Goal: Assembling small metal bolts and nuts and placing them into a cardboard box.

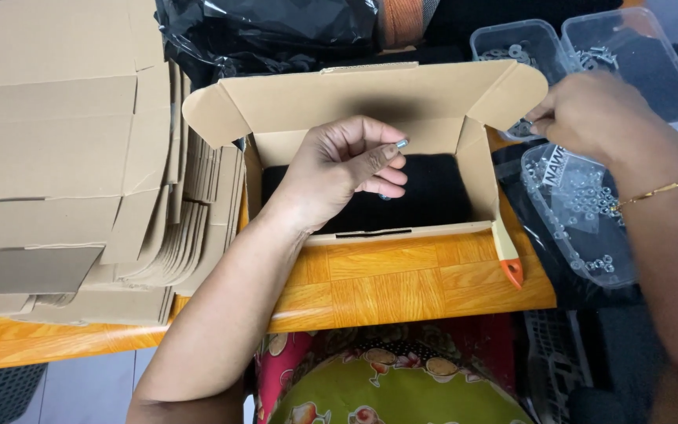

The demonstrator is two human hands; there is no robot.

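Observation:
My left hand (347,169) hovers over an open brown cardboard box (370,98) and pinches a small silver screw (402,144) between thumb and fingertips. The box has black material (433,196) lying flat in its bottom. My right hand (590,114) reaches to the right of the box lid flap, fingers pinched at the edge of a clear plastic tub (512,47) of small metal parts; whether it holds anything is hidden. A thin gold bracelet (661,188) sits on that wrist.
A tall stack of flat cardboard blanks (64,157) fills the left of the orange wooden table (402,283). Clear tubs of metal hardware (582,212) lie at right, a second one (629,55) behind. Black plastic bags (268,31) sit at the back. An orange-tipped tool (508,259) leans by the box.

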